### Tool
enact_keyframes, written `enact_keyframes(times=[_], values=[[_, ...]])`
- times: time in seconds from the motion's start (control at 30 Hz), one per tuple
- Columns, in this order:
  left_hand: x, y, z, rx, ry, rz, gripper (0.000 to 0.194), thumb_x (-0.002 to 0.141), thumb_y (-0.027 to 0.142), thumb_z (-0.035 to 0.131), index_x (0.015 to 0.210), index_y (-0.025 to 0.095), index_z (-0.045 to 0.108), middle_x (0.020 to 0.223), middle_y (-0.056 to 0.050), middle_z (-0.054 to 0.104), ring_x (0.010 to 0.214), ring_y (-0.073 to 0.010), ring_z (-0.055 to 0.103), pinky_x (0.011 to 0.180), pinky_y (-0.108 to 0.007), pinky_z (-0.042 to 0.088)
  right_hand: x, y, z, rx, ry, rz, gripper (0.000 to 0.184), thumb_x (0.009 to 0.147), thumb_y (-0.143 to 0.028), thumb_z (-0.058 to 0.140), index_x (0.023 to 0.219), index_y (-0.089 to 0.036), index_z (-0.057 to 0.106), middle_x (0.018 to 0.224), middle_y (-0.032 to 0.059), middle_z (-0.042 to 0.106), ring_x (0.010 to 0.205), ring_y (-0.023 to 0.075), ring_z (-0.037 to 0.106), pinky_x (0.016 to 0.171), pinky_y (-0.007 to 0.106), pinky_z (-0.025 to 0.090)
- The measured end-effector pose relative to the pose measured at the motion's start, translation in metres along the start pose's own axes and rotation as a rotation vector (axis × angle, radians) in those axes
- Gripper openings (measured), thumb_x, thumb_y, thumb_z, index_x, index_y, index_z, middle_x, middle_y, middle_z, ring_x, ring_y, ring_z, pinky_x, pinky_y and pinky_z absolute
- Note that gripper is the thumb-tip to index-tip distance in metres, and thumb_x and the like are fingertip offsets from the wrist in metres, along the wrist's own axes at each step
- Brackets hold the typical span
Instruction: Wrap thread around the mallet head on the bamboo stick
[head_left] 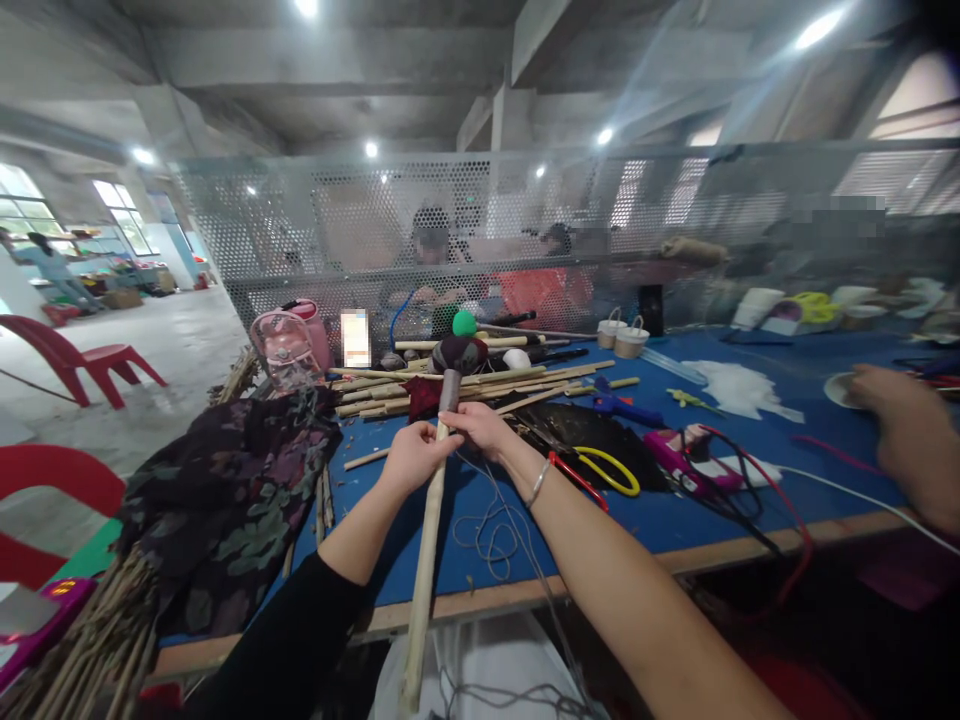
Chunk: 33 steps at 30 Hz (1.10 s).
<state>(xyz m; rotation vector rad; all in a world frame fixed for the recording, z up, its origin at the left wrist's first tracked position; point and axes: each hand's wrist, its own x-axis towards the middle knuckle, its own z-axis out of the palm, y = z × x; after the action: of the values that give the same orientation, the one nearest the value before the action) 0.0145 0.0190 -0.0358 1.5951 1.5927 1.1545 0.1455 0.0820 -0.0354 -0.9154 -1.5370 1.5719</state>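
Note:
A long pale wooden stick (424, 570) runs from the table's near edge up to a dark fabric-wrapped head (457, 356). My left hand (414, 456) is wrapped round the stick just below the head. My right hand (480, 428), with a bracelet on the wrist, pinches the stick beside it, fingers closed. Thin grey string (489, 532) lies in loops on the blue table (667, 515) under my right forearm and hangs over the edge.
Several wooden sticks (480, 385) are piled behind the hands. Scissors with yellow and red handles (600, 472), a glue gun (682, 465) with cables, and floral cloth (225, 500) lie around. Another person's hand (900, 410) rests at right. Red chairs (82, 365) stand at left.

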Motion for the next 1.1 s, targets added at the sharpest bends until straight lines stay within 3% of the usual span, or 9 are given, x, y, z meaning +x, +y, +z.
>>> enact_keyframes(times=[0.17,0.27,0.37,0.43,0.5,0.67,0.77,0.9,1.1], values=[[0.001,0.004,0.002,-0.355,-0.139,-0.131,0.036,0.065,0.048,0.065,0.065,0.013,0.055,0.05,0.0,0.055,0.044,-0.0094,0.05,0.043,-0.019,0.036,-0.001,-0.003,0.0,0.111,-0.044,0.045,0.036,0.06,-0.044,0.07,0.068,-0.014,0.051,0.037,-0.011,0.031,0.03,0.0018,0.019,0.03,0.018,0.01],[-0.001,0.008,0.006,-0.628,-0.21,-0.236,0.031,0.07,0.042,0.064,0.073,0.012,0.057,0.06,-0.003,0.061,0.05,-0.0104,0.057,0.047,-0.02,0.044,-0.003,-0.007,-0.003,0.195,-0.122,0.044,0.038,0.062,-0.043,0.07,0.079,-0.013,0.054,0.038,-0.0119,0.031,0.031,0.0015,0.016,0.031,0.017,0.007],[-0.002,0.009,0.008,-0.78,-0.27,-0.314,0.028,0.075,0.038,0.061,0.082,0.011,0.059,0.074,-0.009,0.065,0.062,-0.0125,0.062,0.052,-0.02,0.047,-0.004,-0.006,-0.005,0.224,-0.194,0.012,0.035,0.065,-0.043,0.068,0.074,-0.013,0.053,0.043,-0.009,0.038,0.031,0.0013,0.02,0.032,0.018,0.008],[-0.002,0.006,0.006,-0.778,-0.333,-0.326,0.032,0.077,0.042,0.057,0.088,0.011,0.06,0.08,-0.011,0.066,0.065,-0.0143,0.063,0.052,-0.021,0.047,-0.003,-0.004,-0.005,0.197,-0.214,-0.007,0.035,0.065,-0.045,0.067,0.066,-0.013,0.05,0.045,-0.0066,0.042,0.032,0.0023,0.027,0.032,0.018,0.011],[-0.002,0.002,0.003,-0.643,-0.363,-0.305,0.039,0.075,0.048,0.057,0.087,0.011,0.06,0.075,-0.01,0.065,0.058,-0.0142,0.061,0.047,-0.021,0.044,-0.002,0.0,-0.004,0.118,-0.173,-0.007,0.037,0.064,-0.046,0.067,0.061,-0.014,0.049,0.043,-0.0061,0.042,0.033,0.0034,0.031,0.033,0.019,0.013],[0.004,-0.012,-0.002,-0.257,-0.187,-0.162,0.043,0.057,0.052,0.07,0.069,0.011,0.058,0.052,0.001,0.052,0.042,-0.0075,0.045,0.04,-0.018,0.036,0.003,0.011,-0.001,-0.094,0.013,-0.007,0.038,0.06,-0.046,0.069,0.056,-0.014,0.048,0.04,-0.0079,0.038,0.036,0.0034,0.029,0.037,0.019,0.017],[0.005,-0.014,-0.001,-0.283,-0.185,-0.184,0.043,0.051,0.048,0.074,0.065,0.013,0.053,0.052,0.002,0.051,0.043,-0.0076,0.045,0.041,-0.019,0.037,0.005,0.014,0.001,-0.098,-0.02,-0.025,0.037,0.061,-0.046,0.068,0.059,-0.013,0.052,0.045,-0.0055,0.045,0.039,0.0039,0.033,0.038,0.02,0.02],[0.004,-0.01,-0.001,-0.398,-0.209,-0.195,0.042,0.052,0.047,0.074,0.064,0.014,0.051,0.05,0.004,0.048,0.044,-0.0078,0.045,0.045,-0.021,0.04,0.003,0.009,0.001,-0.073,-0.068,0.028,0.036,0.066,-0.048,0.064,0.063,-0.014,0.051,0.039,-0.009,0.036,0.032,0.0029,0.022,0.033,0.021,0.01],[-0.001,0.004,-0.015,-0.55,-0.385,-0.214,0.035,0.059,0.043,0.072,0.068,0.014,0.054,0.057,0.002,0.052,0.051,-0.0081,0.051,0.053,-0.022,0.044,-0.001,0.0,-0.003,0.102,-0.19,0.035,0.034,0.066,-0.046,0.065,0.067,-0.016,0.049,0.039,-0.0114,0.03,0.031,0.0024,0.017,0.031,0.018,0.01]])
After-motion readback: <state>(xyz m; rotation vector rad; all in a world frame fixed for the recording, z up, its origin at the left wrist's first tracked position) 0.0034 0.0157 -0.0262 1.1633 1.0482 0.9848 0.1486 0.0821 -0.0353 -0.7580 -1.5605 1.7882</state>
